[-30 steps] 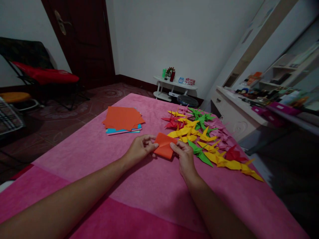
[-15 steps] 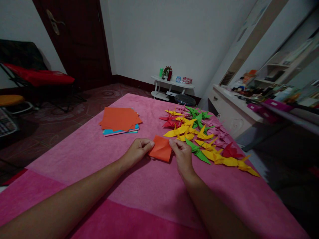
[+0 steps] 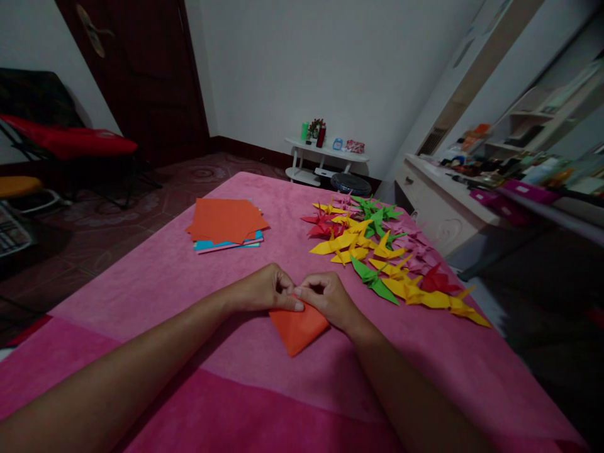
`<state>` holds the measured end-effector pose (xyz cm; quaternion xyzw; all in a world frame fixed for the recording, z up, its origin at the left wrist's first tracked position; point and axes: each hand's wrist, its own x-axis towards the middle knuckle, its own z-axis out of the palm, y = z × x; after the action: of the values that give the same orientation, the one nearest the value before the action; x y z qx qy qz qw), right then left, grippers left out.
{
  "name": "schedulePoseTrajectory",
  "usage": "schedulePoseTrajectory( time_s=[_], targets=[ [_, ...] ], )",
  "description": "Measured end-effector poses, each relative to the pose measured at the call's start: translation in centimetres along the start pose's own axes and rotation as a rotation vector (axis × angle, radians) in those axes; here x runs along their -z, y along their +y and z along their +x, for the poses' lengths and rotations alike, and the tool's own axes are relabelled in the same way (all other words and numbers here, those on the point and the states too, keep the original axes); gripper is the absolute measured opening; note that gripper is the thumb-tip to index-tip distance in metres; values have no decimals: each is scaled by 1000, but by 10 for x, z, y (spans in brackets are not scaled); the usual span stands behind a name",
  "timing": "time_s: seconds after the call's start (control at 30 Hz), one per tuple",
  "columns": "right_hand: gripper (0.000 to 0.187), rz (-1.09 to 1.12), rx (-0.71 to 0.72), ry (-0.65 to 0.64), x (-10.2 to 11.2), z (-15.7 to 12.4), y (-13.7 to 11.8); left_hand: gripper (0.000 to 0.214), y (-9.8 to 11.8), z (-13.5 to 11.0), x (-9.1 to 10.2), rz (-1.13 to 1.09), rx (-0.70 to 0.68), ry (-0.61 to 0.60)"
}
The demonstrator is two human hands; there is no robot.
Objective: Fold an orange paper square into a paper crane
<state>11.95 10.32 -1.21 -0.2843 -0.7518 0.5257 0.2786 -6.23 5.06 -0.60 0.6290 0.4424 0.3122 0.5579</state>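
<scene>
A folded square of orange origami paper (image 3: 298, 327) lies turned like a diamond, one corner pointing toward me. My left hand (image 3: 271, 289) is closed on its far left part, the thumb pressed on the paper. My right hand (image 3: 328, 299) pinches the far corner beside it, and the two thumbs nearly touch. The fingers cover the paper's far tip. To the right lies a group of folded paper cranes, with yellow ones (image 3: 346, 241), a green one (image 3: 374, 281) and red ones (image 3: 323, 224). A stack of loose orange sheets (image 3: 226, 220) over blue and pink ones sits at the left.
Everything rests on a pink cloth-covered surface (image 3: 189, 283). Behind its far edge stand a small white shelf table (image 3: 325, 150) and a round dark stool (image 3: 350, 184). A cluttered white dresser (image 3: 443, 195) is at the right, a red folding chair (image 3: 70, 141) at the left.
The orange paper has been turned from square-on to a diamond and sits a little nearer me. Both hands have come together at its far corner.
</scene>
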Motion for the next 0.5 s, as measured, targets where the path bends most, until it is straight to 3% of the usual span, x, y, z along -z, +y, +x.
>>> schedulePoseTrajectory(
  time_s=[0.07,0.2,0.3,0.37,0.5],
  targets=[
    [31,107,-18,78,1,1,0,41,-1,2,0,-25,2,100],
    [43,403,-80,242,7,4,0,37,1,7,4,-153,-74,606],
    [39,369,-84,234,5,5,-2,37,0,8,8,-174,-179,872],
    [34,310,-72,233,0,5,-3,39,-2,8,8,-186,-222,911],
    [29,247,-64,282,-8,5,-5,38,-6,8,3,-266,-221,823]
  ],
)
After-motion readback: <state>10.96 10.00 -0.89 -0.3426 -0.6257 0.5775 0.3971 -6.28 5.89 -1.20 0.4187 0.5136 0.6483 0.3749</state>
